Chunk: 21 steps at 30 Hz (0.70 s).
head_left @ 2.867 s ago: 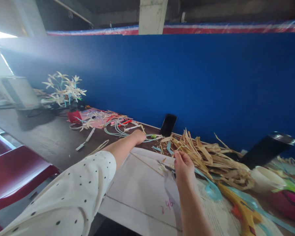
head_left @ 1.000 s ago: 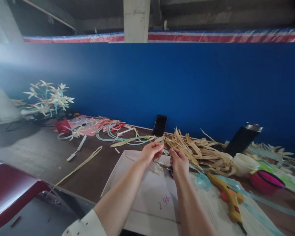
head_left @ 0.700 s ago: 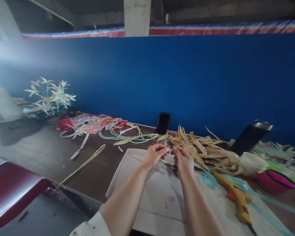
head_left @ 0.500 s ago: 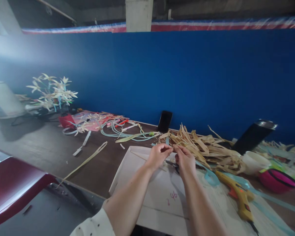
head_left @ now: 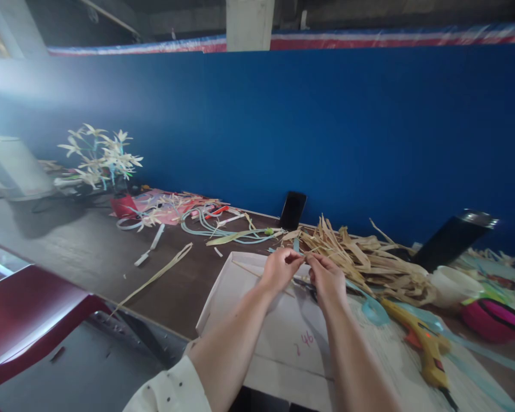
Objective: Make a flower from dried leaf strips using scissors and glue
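Observation:
Over the far edge of a white box lid, my left hand and my right hand meet with their fingertips close together. Both are closed in a pinch. Whatever lies between the fingers is too small to make out. A thin stick rests on the lid beside my left hand. Under my right hand a dark tool, perhaps scissors, shows in part. Just beyond the hands spreads a heap of dry tan husk strips.
A yellow glue gun lies at right, near a white cup, pink pouch and leaning black flask. A phone leans on the blue partition. White flowers stand left; a red chair is below.
The whole view has shifted slightly, so things sit a little farther right. My hands stay pinched together over the lid, with barely any change in the fingers.

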Motion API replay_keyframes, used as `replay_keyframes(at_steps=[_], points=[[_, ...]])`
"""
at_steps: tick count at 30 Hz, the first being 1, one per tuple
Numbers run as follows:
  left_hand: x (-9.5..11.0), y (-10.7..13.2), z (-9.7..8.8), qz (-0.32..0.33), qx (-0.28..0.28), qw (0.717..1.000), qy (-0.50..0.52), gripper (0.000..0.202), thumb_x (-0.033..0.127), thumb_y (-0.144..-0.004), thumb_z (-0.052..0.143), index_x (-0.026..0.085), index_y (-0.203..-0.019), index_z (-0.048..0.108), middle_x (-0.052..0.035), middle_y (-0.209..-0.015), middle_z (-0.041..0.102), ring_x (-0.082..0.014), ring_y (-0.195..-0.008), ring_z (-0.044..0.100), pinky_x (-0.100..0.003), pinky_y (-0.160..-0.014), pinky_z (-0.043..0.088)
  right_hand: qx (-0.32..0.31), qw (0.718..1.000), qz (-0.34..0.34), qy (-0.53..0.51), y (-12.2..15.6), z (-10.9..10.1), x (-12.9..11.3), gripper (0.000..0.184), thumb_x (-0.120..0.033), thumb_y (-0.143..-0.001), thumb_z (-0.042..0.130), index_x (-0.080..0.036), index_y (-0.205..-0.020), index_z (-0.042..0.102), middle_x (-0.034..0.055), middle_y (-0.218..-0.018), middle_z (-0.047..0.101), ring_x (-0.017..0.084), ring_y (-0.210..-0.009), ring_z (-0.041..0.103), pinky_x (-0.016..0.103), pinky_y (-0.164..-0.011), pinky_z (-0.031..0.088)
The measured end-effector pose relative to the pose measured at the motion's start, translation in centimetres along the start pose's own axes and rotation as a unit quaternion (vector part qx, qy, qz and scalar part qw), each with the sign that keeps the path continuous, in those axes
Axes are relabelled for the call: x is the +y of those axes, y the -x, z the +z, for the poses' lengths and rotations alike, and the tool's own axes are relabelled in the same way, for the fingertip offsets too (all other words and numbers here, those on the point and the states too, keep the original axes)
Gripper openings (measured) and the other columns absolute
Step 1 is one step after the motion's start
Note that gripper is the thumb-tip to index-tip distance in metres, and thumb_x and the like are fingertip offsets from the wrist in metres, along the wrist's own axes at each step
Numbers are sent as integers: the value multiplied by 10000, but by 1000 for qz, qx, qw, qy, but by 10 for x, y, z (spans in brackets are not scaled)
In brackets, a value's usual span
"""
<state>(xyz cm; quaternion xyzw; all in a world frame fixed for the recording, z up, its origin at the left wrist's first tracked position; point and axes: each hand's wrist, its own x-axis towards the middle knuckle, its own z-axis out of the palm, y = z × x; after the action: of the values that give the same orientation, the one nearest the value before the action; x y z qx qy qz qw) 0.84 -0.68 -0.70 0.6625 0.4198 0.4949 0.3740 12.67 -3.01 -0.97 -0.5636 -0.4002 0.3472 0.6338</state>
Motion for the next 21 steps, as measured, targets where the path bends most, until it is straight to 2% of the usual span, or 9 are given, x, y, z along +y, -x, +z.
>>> replay_keyframes(at_steps=[7,21], points=[[-6,-1,0,1,2,1000,-10,223,364,-733,562,171,-795,656,-29,-787,656,-134,-721,563,-223,-655,406,1,1000,-5,7,-2,-1,3,463,-504,-609,650,-138,-890,684,-62,-412,408,67,-371,306,202,-366,196],[-3,-1,-1,-27,15,999,-12,191,341,-715,575,171,-762,647,-21,-751,649,-123,-678,550,-218,-628,399,-7,1000,-6,4,-3,-1,5,479,-487,-610,670,-124,-924,679,-51,-423,417,72,-385,315,197,-365,200]])
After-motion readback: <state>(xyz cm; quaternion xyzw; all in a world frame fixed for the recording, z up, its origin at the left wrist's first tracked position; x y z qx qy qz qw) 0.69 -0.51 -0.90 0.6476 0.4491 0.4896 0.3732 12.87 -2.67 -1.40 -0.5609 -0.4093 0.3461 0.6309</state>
